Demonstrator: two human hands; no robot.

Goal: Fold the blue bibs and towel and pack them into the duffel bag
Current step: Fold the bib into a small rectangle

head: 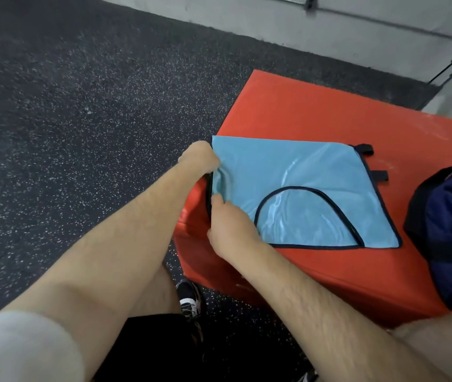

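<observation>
A light blue bib [288, 175] with dark piping lies flat on the red padded box [316, 114], folded over so that a curved armhole edge shows on top. Two black strap ends stick out at its far right corner. My left hand [200, 158] grips the bib's far left corner at the box's edge. Along the same left edge, closer to me, my right hand [230, 227] pinches the fabric. A navy duffel bag [451, 230] stands on the box to the right of the bib, partly cut off by the frame. No towel is in view.
The box stands on dark speckled rubber flooring [81, 119], close to a grey wall [329, 31] at the back. My leg and a black-and-white shoe [190, 299] are beside the box's near left side.
</observation>
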